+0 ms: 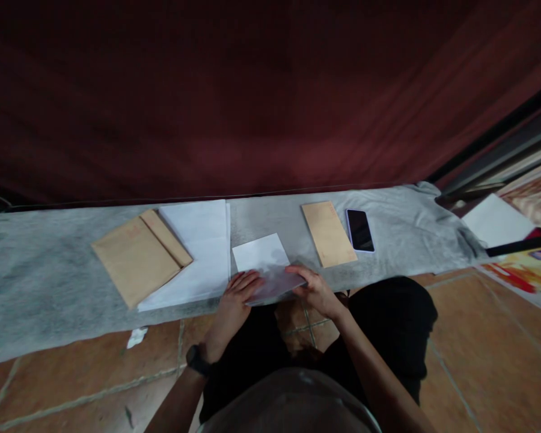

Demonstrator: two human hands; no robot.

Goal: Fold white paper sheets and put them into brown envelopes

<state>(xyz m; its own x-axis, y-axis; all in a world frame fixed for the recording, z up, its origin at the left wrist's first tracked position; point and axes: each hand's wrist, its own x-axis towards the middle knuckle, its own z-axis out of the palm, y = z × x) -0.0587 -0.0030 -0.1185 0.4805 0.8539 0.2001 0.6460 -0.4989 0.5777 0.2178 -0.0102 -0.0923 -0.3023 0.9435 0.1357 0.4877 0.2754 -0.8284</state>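
Observation:
A white sheet of paper (261, 255) lies on the grey cloth (49, 282) in front of me, its near part folded or lifted and blurred by motion. My left hand (234, 300) holds its near left edge with fingers curled over it. My right hand (313, 288) grips the near right edge, fingers bent on the paper. A black watch (197, 359) is on my left wrist.
Left of the sheet lie brown envelopes (137, 255) on a stack of white paper (198, 240). To the right lie another brown envelope (328, 233) and a black phone (359, 230). A dark red curtain hangs behind. A paper scrap (136, 337) lies on the tiled floor.

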